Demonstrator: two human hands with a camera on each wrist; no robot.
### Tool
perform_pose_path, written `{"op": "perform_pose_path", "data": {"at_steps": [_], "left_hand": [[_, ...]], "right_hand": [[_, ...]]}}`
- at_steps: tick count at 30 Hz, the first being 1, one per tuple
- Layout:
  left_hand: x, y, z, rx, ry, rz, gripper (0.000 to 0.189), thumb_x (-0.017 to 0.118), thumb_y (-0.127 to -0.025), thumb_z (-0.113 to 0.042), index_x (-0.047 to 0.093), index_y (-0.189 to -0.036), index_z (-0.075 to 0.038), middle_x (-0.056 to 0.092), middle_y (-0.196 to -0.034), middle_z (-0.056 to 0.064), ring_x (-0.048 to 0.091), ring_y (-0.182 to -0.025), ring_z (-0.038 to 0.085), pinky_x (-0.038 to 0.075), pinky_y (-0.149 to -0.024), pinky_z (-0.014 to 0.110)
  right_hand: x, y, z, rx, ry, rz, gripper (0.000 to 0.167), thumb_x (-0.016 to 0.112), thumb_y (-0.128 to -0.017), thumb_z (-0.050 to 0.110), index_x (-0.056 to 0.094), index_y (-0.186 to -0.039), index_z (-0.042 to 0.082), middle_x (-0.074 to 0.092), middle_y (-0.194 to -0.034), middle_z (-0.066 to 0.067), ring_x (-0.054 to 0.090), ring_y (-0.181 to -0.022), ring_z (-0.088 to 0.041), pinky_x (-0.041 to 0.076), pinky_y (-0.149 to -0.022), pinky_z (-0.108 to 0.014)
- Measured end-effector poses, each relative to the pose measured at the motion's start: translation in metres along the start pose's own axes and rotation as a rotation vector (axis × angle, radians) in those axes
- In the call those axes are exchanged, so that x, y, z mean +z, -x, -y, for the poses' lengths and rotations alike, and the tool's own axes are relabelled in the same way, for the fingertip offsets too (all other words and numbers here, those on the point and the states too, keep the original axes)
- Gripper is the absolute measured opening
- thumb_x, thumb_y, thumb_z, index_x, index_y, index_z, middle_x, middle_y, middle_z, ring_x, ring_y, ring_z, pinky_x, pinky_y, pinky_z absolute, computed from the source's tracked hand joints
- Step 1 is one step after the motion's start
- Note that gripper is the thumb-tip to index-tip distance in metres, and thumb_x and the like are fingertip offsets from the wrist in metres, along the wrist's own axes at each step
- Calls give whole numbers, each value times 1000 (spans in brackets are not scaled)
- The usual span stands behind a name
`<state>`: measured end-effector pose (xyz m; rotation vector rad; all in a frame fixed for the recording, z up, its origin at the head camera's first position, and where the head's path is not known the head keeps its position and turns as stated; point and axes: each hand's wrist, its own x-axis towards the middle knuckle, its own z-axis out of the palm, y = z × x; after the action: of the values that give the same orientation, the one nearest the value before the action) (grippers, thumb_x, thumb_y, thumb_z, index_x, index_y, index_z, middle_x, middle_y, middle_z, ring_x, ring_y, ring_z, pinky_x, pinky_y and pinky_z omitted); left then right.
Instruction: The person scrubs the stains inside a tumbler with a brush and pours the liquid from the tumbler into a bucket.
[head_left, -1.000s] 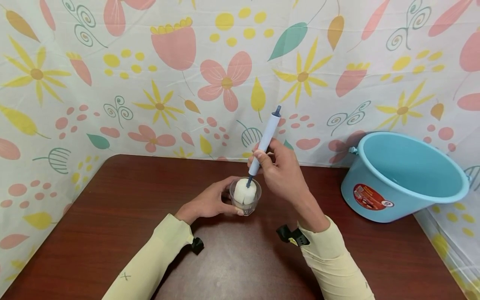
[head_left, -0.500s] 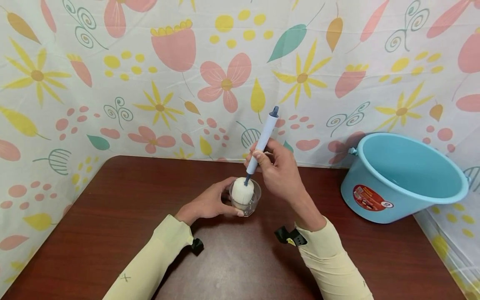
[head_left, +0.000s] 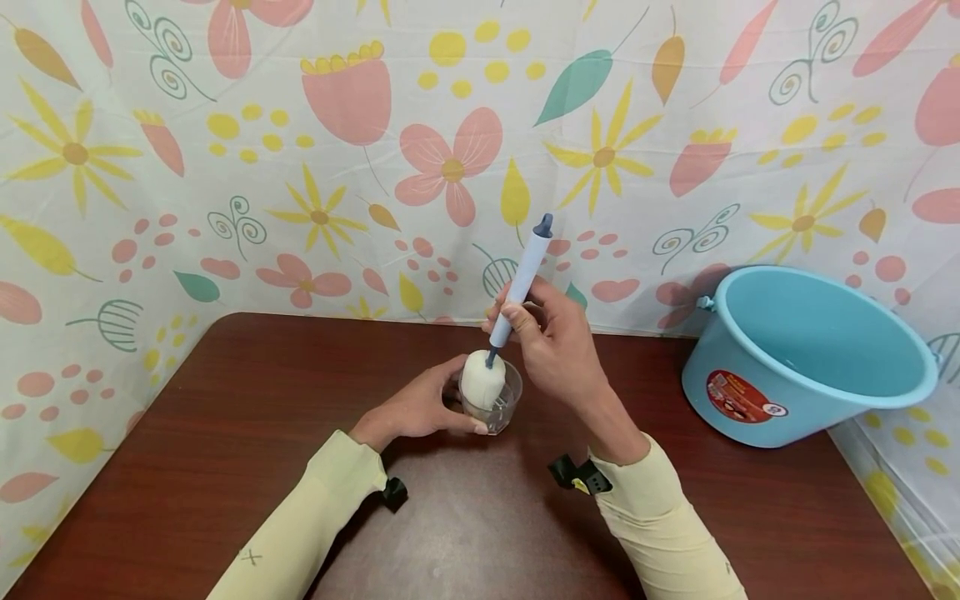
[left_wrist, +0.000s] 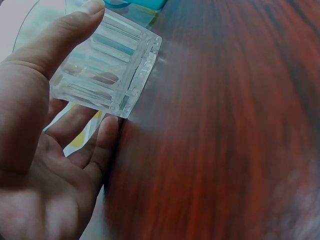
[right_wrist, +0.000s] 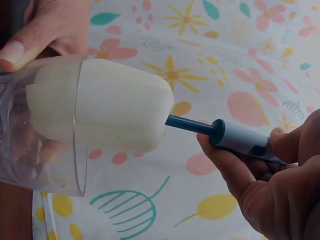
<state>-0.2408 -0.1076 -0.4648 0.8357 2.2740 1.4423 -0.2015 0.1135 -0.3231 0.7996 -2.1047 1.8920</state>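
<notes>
My left grip holds the clear cup; right grip pinches the brush handle, white head partly inside cup. I'd call this swabbing; next needs cup steady, head deeper.

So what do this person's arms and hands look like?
The left hand and right hand are bare. The left sleeve and right sleeve are pale yellow; the left has a dark X-like mark. A small black gadget sits by the left cuff, a second black gadget, with some yellow, by the right.
</notes>
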Motion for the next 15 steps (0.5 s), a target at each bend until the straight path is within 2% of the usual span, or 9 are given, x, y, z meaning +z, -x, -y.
{"op": "perform_pose_path", "data": {"at_steps": [7,15], "left_hand": [[0,0,0,-5,10,4,85,96,-82,-32,47,-151,-32,69,-124,-6,68,-108,15,56,-96,39],[0,0,0,-12,16,6,84,95,-82,-33,47,-151,-32,68,-124,-5,68,-110,14,55,-97,39]], "right_hand": [[0,0,0,-37,29,-15,14,58,-107,0,60,-118,-9,67,-103,-20,75,-96,-39,62,-90,-36],[1,0,-2,-85,74,-24,11,59,-107,0,62,-116,-4,68,-102,-19,75,-94,-20,62,-87,-35]]}}
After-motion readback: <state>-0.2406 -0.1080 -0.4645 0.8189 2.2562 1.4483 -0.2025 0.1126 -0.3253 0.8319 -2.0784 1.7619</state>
